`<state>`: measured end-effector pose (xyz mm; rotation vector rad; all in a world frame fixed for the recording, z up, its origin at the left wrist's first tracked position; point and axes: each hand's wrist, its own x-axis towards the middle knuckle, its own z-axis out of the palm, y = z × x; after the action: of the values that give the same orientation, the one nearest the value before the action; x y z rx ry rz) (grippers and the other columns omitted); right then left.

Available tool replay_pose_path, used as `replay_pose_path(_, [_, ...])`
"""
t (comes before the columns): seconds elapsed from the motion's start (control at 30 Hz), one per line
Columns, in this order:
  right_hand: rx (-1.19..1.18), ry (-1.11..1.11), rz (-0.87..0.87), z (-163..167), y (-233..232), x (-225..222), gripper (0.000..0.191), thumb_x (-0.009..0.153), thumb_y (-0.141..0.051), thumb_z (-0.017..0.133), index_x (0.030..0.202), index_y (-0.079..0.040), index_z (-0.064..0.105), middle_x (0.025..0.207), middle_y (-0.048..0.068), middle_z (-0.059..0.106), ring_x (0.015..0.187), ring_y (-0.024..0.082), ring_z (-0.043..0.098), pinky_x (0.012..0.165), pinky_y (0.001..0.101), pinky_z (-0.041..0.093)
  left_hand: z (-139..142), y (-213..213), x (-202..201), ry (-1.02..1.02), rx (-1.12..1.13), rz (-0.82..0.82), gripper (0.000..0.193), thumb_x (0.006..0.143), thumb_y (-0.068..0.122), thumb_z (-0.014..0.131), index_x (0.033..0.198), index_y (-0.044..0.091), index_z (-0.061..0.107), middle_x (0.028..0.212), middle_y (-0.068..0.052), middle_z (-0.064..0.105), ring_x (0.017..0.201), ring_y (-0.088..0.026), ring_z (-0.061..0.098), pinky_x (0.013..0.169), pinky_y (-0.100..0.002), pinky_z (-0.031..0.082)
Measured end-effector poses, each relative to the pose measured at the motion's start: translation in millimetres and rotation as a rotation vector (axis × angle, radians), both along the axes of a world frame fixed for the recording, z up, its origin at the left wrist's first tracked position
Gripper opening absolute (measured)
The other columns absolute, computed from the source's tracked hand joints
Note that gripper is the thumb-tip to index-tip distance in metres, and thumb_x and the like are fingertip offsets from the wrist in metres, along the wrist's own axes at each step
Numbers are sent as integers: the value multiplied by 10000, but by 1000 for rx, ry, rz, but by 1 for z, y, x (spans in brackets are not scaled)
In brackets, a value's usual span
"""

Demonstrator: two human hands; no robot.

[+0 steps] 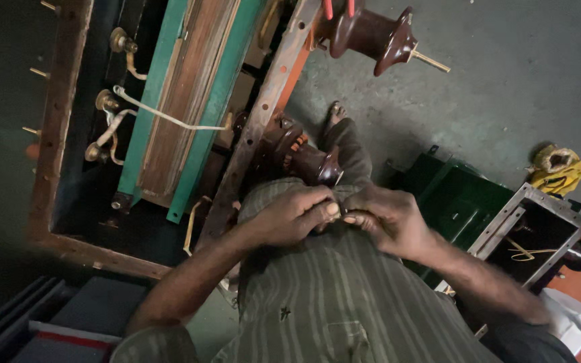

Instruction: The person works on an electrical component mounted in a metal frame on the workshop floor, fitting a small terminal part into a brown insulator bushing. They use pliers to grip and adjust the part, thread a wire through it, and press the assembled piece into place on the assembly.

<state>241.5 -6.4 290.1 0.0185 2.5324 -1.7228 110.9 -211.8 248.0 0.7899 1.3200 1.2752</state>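
Left hand and right hand pinch together at the hem of a striped shirt, just below a brown porcelain bushing; what they grip is hidden. Steady fingertips seem wise.

A dark brown ribbed ceramic insulator lies tilted against the rusty tank frame, partly hidden, just beyond both hands.

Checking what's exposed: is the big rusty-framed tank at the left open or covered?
Open. The tank has no lid over its rusty rim, so the green-framed core and white lead inside show.
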Motion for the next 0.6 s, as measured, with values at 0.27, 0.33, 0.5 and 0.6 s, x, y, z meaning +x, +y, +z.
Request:
replay_pose_path(0.27, [-285,-100,-44,2,2,3,298,850,-20,769,1127,16,667,1053,130,716,911,219,698,807,323,563,-1,-1,7,-10,-70,0,285,1067,280,495,991,35,619,751,-12,602,704,-109,590,668,-304,488])
replay_pose_path(0.33, [-146,-184,-75,-3,-1,5,199,873,-24,789,1057,-7,715,951,98,738,826,187,715,734,310,561,0,0,8,-30,-22,15,294,1071,288,493,997,35,623,777,-6,588,718,-106,580,673,-300,494])
replay_pose_path(0.5, [-66,0,-35,-5,-5,10,168,923,-14,725,1090,-25,704,971,75,728,863,169,719,762,301,571,-1,-1,11,-95,-35,-10,305,1082,298,496,986,40,627,770,-2,566,729,-103,542,686,-301,477])
replay_pose_path(0.6, [-103,27,12,-2,-2,10,176,925,-17,716,1099,-19,686,1009,87,720,892,190,708,779,309,565,-4,-4,12,-63,-55,-12,314,1076,307,506,962,41,626,758,-7,567,724,-110,542,682,-310,474])
